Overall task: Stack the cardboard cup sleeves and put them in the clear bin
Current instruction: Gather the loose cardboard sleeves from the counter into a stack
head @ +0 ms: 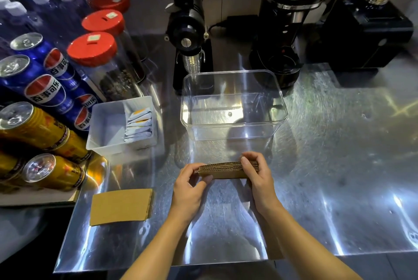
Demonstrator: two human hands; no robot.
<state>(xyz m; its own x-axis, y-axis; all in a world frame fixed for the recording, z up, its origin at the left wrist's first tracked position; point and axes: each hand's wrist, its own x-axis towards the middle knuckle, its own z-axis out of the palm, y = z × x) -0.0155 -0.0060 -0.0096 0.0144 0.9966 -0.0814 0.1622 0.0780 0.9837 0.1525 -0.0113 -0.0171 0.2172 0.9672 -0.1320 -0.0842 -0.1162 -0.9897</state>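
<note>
A flat stack of brown cardboard cup sleeves [226,169] is held just above the steel counter, gripped at both ends. My left hand [190,185] pinches its left end and my right hand [260,173] wraps over its right end. The clear bin [233,119] stands directly behind the stack, and nothing lies inside it. Another small pile of flat sleeves [121,207] lies on the counter to the left of my left forearm.
A white divided tray [106,130] with sachets sits left of the bin. Blue and gold cans [43,89] and red-lidded jars [92,49] crowd the far left. Black coffee grinders [282,30] and a black box [364,30] stand behind the bin.
</note>
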